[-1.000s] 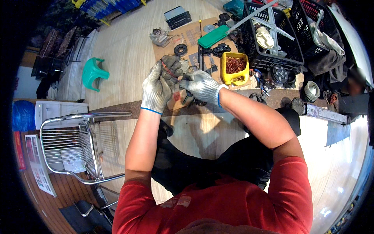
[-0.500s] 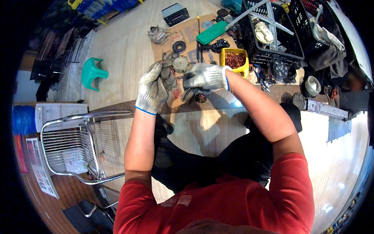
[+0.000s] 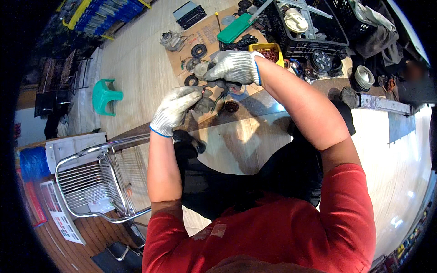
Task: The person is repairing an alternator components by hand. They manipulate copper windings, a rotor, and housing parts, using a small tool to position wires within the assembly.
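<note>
Both my hands wear white knit gloves with blue cuffs, held over a cardboard sheet [image 3: 182, 55] strewn with parts. My left hand [image 3: 173, 110] is closed, its fingertips pinching something small and dark beside a grey rounded part [image 3: 203, 105]. Bent over from the right, my right hand [image 3: 234, 67] is closed around a dark tool [image 3: 219, 84], whose kind the glove hides. The two hands' fingertips are close together. Just below lie dark plier-like handles [image 3: 220, 101] and a small round reddish-brown part [image 3: 231, 106]. Beyond my fingers sits a pale round part [image 3: 200, 69].
A yellow container [image 3: 281, 58] holds copper-coloured scraps. Black crates [image 3: 314, 45] stand at right, near a white blower wheel [image 3: 363, 78]. A black ring [image 3: 199, 51], a metal housing [image 3: 172, 41] and a green oblong thing [image 3: 234, 28] lie ahead. Left are a green stool [image 3: 105, 97] and metal chair [image 3: 84, 182].
My left hand has turned from fingers up to fingers pointing right. My right hand has shifted left and tilted down, bringing its dark tool near the left fingertips. The whole view has shifted slightly.
</note>
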`<state>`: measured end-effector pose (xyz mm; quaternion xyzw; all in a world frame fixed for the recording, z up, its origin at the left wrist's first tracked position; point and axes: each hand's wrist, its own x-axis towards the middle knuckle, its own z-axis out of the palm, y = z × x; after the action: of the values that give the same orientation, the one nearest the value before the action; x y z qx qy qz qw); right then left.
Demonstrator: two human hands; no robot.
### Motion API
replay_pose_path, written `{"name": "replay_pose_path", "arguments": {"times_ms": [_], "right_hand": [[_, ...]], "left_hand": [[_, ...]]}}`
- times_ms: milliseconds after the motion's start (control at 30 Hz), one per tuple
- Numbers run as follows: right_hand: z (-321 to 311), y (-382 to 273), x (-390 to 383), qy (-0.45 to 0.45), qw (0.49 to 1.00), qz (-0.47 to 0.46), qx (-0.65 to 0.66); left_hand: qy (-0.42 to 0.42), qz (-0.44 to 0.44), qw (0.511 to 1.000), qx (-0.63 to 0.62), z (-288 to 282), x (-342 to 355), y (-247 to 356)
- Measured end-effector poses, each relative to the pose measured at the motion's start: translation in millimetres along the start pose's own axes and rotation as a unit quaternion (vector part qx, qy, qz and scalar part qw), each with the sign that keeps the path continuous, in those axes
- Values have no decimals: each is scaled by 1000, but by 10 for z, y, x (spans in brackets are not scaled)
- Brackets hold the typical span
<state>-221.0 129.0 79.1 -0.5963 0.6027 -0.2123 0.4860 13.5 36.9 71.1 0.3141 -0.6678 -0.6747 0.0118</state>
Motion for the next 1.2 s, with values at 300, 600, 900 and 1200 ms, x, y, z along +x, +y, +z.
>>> {"name": "replay_pose_path", "arguments": {"times_ms": [300, 600, 900, 1200], "right_hand": [[123, -140, -45, 65, 991, -38, 108], [343, -104, 96, 194, 964, -134, 122], [292, -182, 13, 222, 957, -156, 99], [533, -37, 88, 179, 974, -134, 26]], "left_hand": [[150, 62, 987, -7, 134, 162, -9], [152, 169, 958, -177, 134, 253, -124], [162, 187, 946, -210, 168, 276, -128], [121, 208, 845, -478, 147, 382, -123]]}}
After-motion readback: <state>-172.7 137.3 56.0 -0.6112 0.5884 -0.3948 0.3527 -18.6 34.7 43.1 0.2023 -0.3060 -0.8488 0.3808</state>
